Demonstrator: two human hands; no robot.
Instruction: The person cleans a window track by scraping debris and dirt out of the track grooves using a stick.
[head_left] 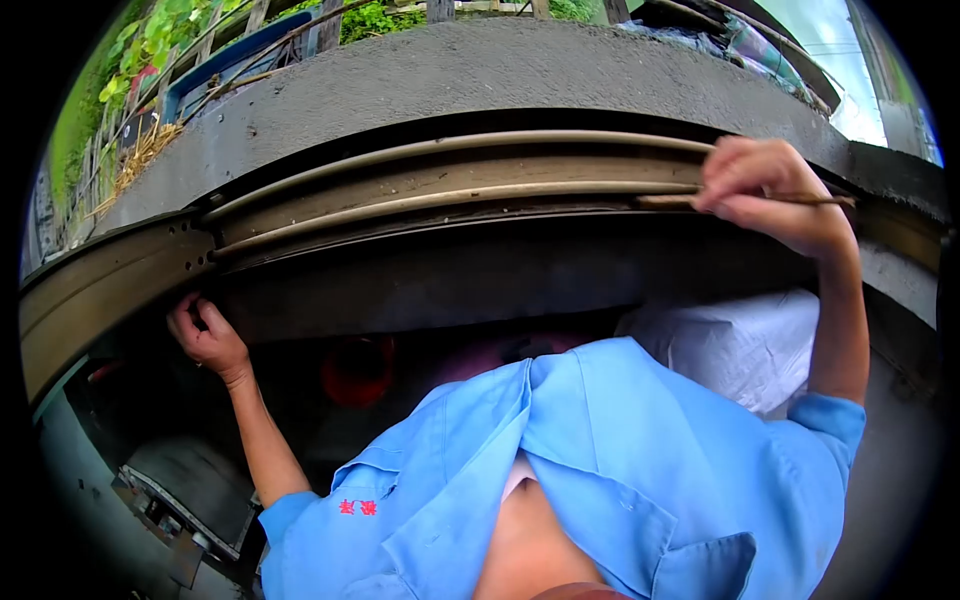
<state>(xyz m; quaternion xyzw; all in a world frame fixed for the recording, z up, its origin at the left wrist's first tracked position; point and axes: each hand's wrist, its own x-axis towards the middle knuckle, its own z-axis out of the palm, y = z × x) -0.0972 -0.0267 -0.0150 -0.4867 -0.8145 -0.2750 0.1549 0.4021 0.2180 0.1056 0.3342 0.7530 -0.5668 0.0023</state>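
My right hand [765, 190] is closed around a thin brown stick [665, 202]. One end of the stick lies at the lower rail of a metal window track [450, 175]; its other end sticks out past my wrist on the right. The track curves across the view, with two raised rails and dark specks along its grooves. On the far left, my left hand [208, 338] is closed, fingers curled, just under the corner where the track meets the side frame [110, 275]. Whatever those fingers may hold is hidden.
Beyond the track runs a rough grey concrete ledge [500, 75], with a blue frame [240, 60], straw [145, 160] and plastic sheeting [765, 55] around it. Below are a dim red round container [358, 370], a white cloth-like bundle [740, 340] and a dark boxy object [190, 490].
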